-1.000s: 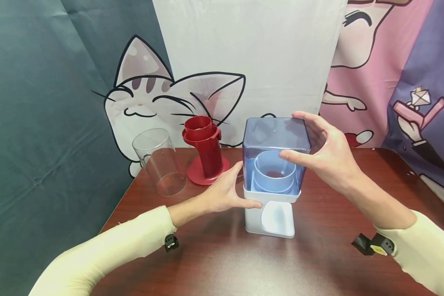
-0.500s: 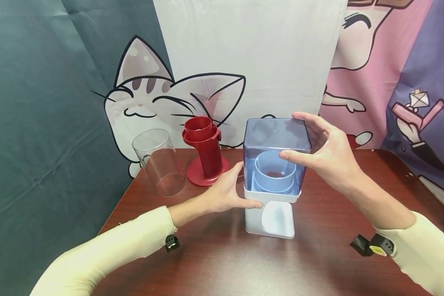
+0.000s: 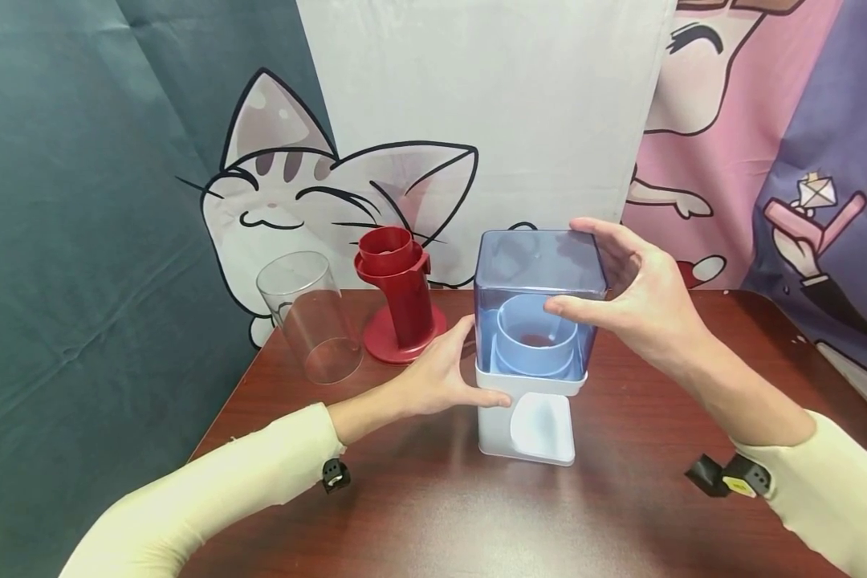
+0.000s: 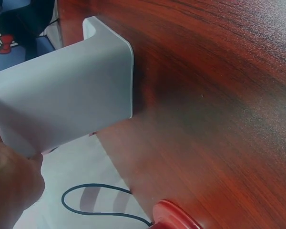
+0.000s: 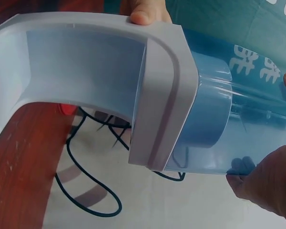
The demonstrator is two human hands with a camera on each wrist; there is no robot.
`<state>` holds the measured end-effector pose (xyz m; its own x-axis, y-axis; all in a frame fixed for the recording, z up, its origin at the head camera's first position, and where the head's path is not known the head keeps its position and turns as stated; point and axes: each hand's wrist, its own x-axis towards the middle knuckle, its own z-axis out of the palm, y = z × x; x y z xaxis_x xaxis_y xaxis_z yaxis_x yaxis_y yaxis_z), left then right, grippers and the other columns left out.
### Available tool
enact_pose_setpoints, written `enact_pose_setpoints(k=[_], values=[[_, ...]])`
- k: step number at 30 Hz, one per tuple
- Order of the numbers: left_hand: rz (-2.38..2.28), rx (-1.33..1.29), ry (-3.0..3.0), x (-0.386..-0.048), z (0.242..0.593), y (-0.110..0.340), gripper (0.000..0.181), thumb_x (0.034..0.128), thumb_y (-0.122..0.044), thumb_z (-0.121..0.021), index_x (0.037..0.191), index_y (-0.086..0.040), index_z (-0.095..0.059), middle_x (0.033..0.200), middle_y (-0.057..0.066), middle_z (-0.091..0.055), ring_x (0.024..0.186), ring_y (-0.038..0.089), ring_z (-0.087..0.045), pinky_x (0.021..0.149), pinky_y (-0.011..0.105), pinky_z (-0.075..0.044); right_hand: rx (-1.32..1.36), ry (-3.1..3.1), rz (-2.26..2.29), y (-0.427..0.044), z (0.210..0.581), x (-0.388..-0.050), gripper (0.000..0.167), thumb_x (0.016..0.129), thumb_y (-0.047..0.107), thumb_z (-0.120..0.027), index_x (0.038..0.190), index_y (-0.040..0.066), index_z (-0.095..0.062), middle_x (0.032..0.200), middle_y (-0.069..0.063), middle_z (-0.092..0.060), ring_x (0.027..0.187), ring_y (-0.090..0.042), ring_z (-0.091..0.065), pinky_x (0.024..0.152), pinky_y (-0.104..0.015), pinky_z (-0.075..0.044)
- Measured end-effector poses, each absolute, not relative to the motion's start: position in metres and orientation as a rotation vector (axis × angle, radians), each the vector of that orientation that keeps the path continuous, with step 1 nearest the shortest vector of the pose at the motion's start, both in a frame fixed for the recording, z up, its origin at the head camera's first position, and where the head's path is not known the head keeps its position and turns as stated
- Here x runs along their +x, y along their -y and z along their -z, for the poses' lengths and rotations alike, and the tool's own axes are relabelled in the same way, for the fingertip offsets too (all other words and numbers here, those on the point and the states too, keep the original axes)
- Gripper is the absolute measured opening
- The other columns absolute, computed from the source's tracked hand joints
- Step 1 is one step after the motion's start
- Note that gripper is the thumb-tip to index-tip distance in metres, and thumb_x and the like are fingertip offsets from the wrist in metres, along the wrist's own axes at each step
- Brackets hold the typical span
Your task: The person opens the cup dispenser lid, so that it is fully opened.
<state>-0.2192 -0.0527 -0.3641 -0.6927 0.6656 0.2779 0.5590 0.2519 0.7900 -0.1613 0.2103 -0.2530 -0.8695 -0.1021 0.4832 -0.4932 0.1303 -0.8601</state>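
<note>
A white dispenser base (image 3: 494, 425) with a scooped front stands upright on the table. On it sits a clear blue square cover (image 3: 538, 261), and a light blue round cup-like ring (image 3: 538, 341) shows inside through its walls. My left hand (image 3: 441, 377) holds the base just below its rim, thumb in front; its other fingers are mostly hidden behind. My right hand (image 3: 643, 301) grips the cover near its upper right, thumb on the front face and a finger at the back top edge. In the right wrist view the cover (image 5: 262, 119) meets the white rim (image 5: 164, 100).
To the left, a red stand (image 3: 408, 313) with a round foot and open tube top rises from the brown table (image 3: 433, 514). Beside it is a clear cylinder (image 3: 311, 321), open at the top. A cartoon-printed cloth (image 3: 549, 104) hangs behind the table.
</note>
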Motion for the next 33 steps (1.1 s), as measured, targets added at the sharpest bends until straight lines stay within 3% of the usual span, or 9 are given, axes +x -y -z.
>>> enact_pose_setpoints(k=[22, 30, 33], values=[[-1.454, 1.179, -2.372, -0.219, 0.364, 0.052, 0.103, 0.0761, -0.025, -0.098, 0.157, -0.019, -0.035, 0.147, -0.006, -0.055, 0.14, 0.009, -0.053, 0.116, 0.032, -0.045, 0.523, 2.105, -1.773, -0.211, 0.253, -0.163, 0.073, 0.076, -0.007, -0.091, 0.142, 0.009, -0.063, 0.13, -0.005, -0.069, 0.113, -0.016, -0.068, 0.092, -0.018, -0.056], [-1.437, 1.221, -2.4, -0.219, 0.366, 0.051, 0.103, 0.0755, -0.027, -0.098, 0.156, -0.021, -0.035, 0.146, -0.007, -0.055, 0.139, 0.007, -0.052, 0.116, 0.035, -0.046, 0.624, 2.126, -1.537, -0.207, 0.252, -0.153, 0.093, 0.065, -0.012, -0.096, 0.147, 0.01, -0.059, 0.133, -0.007, -0.066, 0.113, -0.015, -0.068, 0.084, -0.018, -0.06], [-1.439, 1.198, -2.391, -0.22, 0.366, 0.051, 0.102, 0.0766, -0.027, -0.097, 0.156, -0.023, -0.034, 0.147, -0.009, -0.054, 0.14, 0.007, -0.051, 0.115, 0.036, -0.047, 0.586, 2.153, -1.498, -0.206, 0.248, -0.153, 0.093, 0.066, -0.008, -0.098, 0.148, 0.011, -0.059, 0.136, -0.006, -0.066, 0.117, -0.013, -0.068, 0.083, -0.018, -0.06]])
